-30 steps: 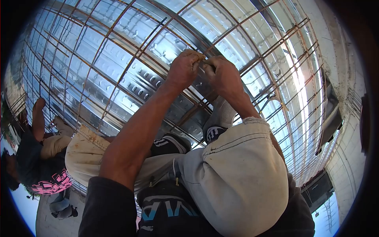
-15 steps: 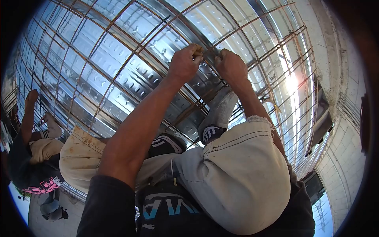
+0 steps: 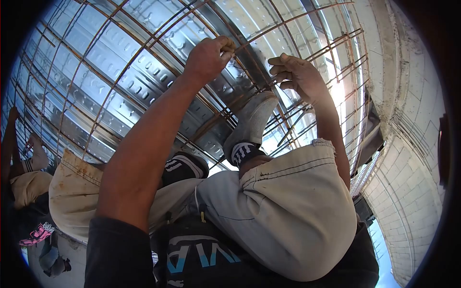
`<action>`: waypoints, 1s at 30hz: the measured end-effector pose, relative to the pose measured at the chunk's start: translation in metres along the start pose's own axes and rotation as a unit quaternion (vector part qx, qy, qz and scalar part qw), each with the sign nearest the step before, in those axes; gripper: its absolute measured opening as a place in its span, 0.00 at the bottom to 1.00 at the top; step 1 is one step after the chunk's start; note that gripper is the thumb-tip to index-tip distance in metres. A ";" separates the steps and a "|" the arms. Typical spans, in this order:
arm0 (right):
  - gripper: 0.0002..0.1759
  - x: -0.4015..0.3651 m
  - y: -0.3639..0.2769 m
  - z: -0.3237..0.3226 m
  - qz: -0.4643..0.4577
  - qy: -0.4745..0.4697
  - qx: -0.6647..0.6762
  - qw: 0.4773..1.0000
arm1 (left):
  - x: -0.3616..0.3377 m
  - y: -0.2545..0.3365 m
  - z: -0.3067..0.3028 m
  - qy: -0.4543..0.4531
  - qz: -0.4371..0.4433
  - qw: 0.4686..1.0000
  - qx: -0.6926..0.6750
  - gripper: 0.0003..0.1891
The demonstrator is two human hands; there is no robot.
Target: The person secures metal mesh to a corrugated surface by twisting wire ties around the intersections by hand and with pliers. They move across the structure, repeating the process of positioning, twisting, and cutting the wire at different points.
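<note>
My left hand [image 3: 207, 58] is closed in a pinch just by a rusty rebar [image 3: 254, 37]. Whatever sits between its fingertips, if anything, is too small to make out. To the right, my right hand [image 3: 300, 77] is open, its fingers loosely bent and apart, with nothing visible in them. It hovers over the rebar mesh [image 3: 117, 89], away from my left hand. Beneath the mesh lies shiny ribbed metal decking [image 3: 139, 72] with embossed marks. My grey shoe [image 3: 254, 117] rests on the bars below the two hands.
A concrete block wall [image 3: 403, 192] rises along the right side. My other shoe, dark with stripes [image 3: 185, 168], stands on the mesh. Another person [image 3: 31, 185] crouches at the far left, and a further person [image 3: 54, 259] shows at the lower left.
My hands have moved apart: the left up and to the left, still pinched, the right to the right with its fingers opened from a closed grip. The view has shifted slightly.
</note>
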State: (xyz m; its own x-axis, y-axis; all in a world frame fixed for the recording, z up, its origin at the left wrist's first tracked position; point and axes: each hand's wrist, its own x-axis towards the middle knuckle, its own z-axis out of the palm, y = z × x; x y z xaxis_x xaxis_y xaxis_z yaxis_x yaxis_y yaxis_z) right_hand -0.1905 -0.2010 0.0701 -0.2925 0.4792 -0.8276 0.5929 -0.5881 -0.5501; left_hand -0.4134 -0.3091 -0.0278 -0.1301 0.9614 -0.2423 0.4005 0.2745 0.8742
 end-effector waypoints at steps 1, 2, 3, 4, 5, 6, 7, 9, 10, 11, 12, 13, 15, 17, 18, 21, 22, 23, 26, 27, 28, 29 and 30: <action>0.21 -0.005 0.004 -0.019 -0.002 0.057 0.000 0.998 | 0.000 -0.004 0.001 0.013 0.031 0.999 0.016 0.13; 0.23 -0.001 0.027 -0.048 -0.061 0.128 -0.073 0.987 | -0.001 -0.011 0.004 0.027 0.063 0.997 0.033 0.14; 0.21 -0.009 0.036 -0.058 -0.091 0.269 -0.178 0.942 | -0.002 -0.015 0.005 0.041 0.093 0.994 0.051 0.15; 0.20 -0.018 0.055 -0.081 -0.131 0.361 -0.246 0.890 | -0.004 -0.014 0.005 0.041 0.075 0.995 0.044 0.16; 0.18 -0.030 0.073 -0.100 -0.141 0.434 -0.321 0.830 | -0.009 -0.011 0.004 0.040 0.057 0.997 0.038 0.18; 0.17 -0.036 0.106 -0.125 -0.153 0.481 -0.356 0.786 | -0.011 -0.010 0.002 0.040 0.040 0.998 0.032 0.19; 0.18 -0.046 0.132 -0.137 -0.136 0.489 -0.396 0.766 | -0.012 -0.015 0.006 0.035 0.034 0.999 0.000 0.24; 0.23 -0.059 0.176 -0.136 -0.003 0.432 -0.389 0.813 | -0.014 -0.011 0.010 0.054 0.002 0.998 0.015 0.26; 0.25 -0.059 0.210 -0.141 -0.016 0.377 -0.456 0.806 | -0.015 -0.009 0.013 0.063 -0.016 0.998 0.024 0.27; 0.25 -0.057 0.229 -0.137 -0.039 0.367 -0.469 0.802 | -0.014 -0.011 0.018 0.060 -0.037 0.997 0.038 0.27; 0.25 -0.055 0.239 -0.132 -0.063 0.356 -0.481 0.799 | -0.015 -0.016 0.023 0.058 -0.060 0.995 0.055 0.27; 0.25 -0.054 0.239 -0.127 -0.050 0.356 -0.463 0.810 | -0.015 -0.015 0.022 0.058 -0.084 0.992 0.073 0.27; 0.26 -0.046 0.237 -0.118 -0.026 0.354 -0.426 0.832 | -0.010 -0.011 0.019 -0.026 -0.144 0.981 0.126 0.25; 0.19 -0.040 0.230 -0.119 0.011 0.368 -0.446 0.816 | -0.008 -0.005 0.021 -0.071 -0.167 0.965 0.188 0.22; 0.15 -0.044 0.227 -0.121 0.021 0.374 -0.481 0.793 | -0.008 -0.004 0.021 -0.073 -0.165 0.964 0.194 0.21; 0.12 -0.050 0.207 -0.122 -0.020 0.347 -0.492 0.798 | -0.007 -0.004 0.023 -0.050 -0.151 0.965 0.208 0.17; 0.11 -0.054 0.198 -0.117 -0.043 0.352 -0.494 0.794 | -0.008 -0.002 0.023 -0.042 -0.155 0.962 0.219 0.16; 0.10 -0.060 0.188 -0.108 -0.064 0.359 -0.496 0.788 | -0.009 0.001 0.024 -0.035 -0.157 0.960 0.230 0.15; 0.09 -0.072 0.200 -0.106 -0.124 0.325 -0.392 0.852 | -0.008 -0.007 0.031 -0.014 -0.140 0.960 0.243 0.13; 0.10 -0.081 0.204 -0.102 -0.121 0.296 -0.394 0.862 | -0.007 -0.012 0.034 -0.004 -0.131 0.961 0.245 0.13; 0.12 -0.092 0.196 -0.085 -0.119 0.266 -0.396 0.871 | -0.005 -0.013 0.034 -0.011 -0.138 0.960 0.244 0.13; 0.13 -0.103 0.188 -0.068 -0.096 0.240 -0.365 0.894 | -0.004 -0.014 0.034 -0.019 -0.146 0.959 0.244 0.12; 0.14 -0.108 0.182 -0.051 -0.073 0.212 -0.332 0.916 | -0.004 -0.014 0.033 -0.027 -0.153 0.957 0.244 0.11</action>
State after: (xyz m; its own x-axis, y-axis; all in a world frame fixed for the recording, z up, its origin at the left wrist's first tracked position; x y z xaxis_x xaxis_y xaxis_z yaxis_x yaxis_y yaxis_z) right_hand -0.0123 -0.3269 0.0651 -0.1699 0.8140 -0.5555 0.9377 -0.0398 -0.3451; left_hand -0.3883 -0.3161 -0.0537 -0.2681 0.8302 -0.4887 0.7285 0.5067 0.4611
